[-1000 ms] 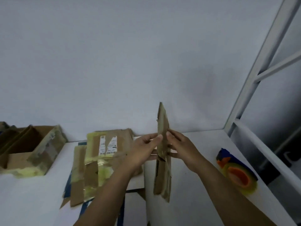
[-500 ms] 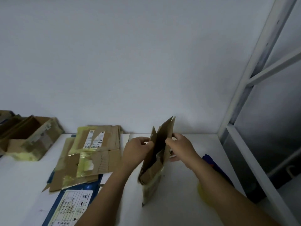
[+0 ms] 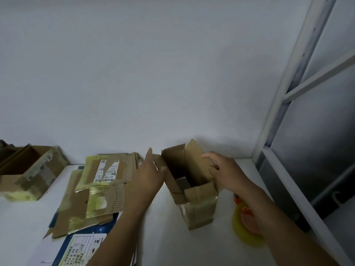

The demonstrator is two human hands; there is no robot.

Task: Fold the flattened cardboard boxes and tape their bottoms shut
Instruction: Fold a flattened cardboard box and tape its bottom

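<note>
Nearest, bottom left: blue printed sheet [image 3: 82, 244] w/ a pale chart, flat on white table [image 3: 163, 242], partly under left forearm. Near right: yellow-orange tape roll [image 3: 242, 225], lying on table just beside the box, partly hidden by right forearm. Middle of table, btw. both hands: cardboard box [image 3: 194, 200], opened up into a tube, standing upright on table, top flaps up, old yellowish tape on near face. On box's left side: left hand [image 3: 151, 175], fingers straight and pressed together, pointing up, laid flat against outside of left flap; thumb at edge of left wall, cannot tell if really pinching. On box's right side: right hand [image 3: 226, 173], fingers stretched toward the left and a little spread, resting at top of right wall; thumb bent, lower at same wall. Left of the hands: stack of flattened boxes [image 3: 99, 185] w/ white labels and yellowish tape, lying on table, overlapping the blue sheet. Far left, near wall: folded box [image 3: 28, 169], inside visible, more cardboard behind it, not clear what. Behind all: plain pale wall [image 3: 172, 73]; at right, white metal frame [image 3: 278, 112] going up.
</note>
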